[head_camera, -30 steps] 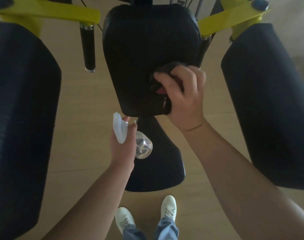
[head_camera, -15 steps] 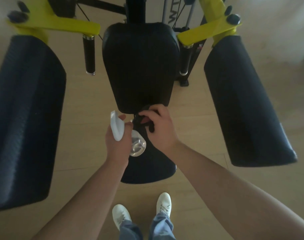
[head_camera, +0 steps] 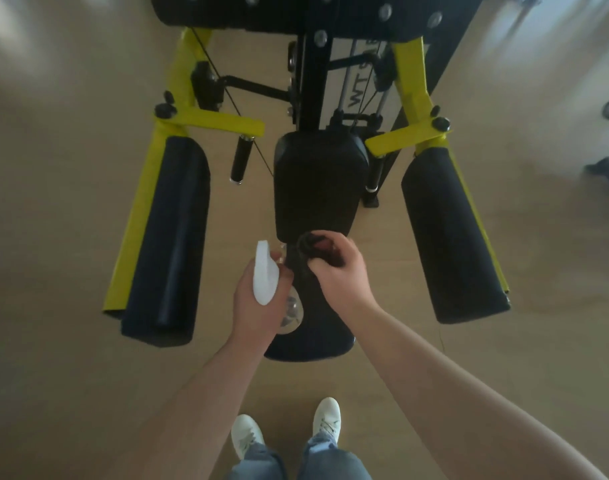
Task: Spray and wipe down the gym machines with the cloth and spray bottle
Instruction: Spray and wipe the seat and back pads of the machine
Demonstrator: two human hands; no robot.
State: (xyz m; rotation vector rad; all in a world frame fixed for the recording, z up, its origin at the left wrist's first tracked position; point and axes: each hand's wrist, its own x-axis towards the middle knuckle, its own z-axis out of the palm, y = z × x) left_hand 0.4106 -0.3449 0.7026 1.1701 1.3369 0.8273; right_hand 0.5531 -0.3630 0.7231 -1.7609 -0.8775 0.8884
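Your right hand [head_camera: 341, 271] clenches the dark cloth [head_camera: 315, 249], bunched under your curled fingers. The cloth sits at the lower edge of the back pad [head_camera: 316, 188], where it meets the seat [head_camera: 316, 341]. Just left of that grip, your left hand [head_camera: 258, 306] is wrapped round the spray bottle [head_camera: 265, 277]. Its white head rises above your knuckles and its clear body shows below them, over the seat. The two hands are near each other, not touching. Well out to either side of your hands, the left pad [head_camera: 168, 237] and right pad [head_camera: 448, 237] hang from the yellow frame [head_camera: 220, 121]. Behind your wrists, your white shoes [head_camera: 247, 434] stand on the wood floor [head_camera: 71, 341].
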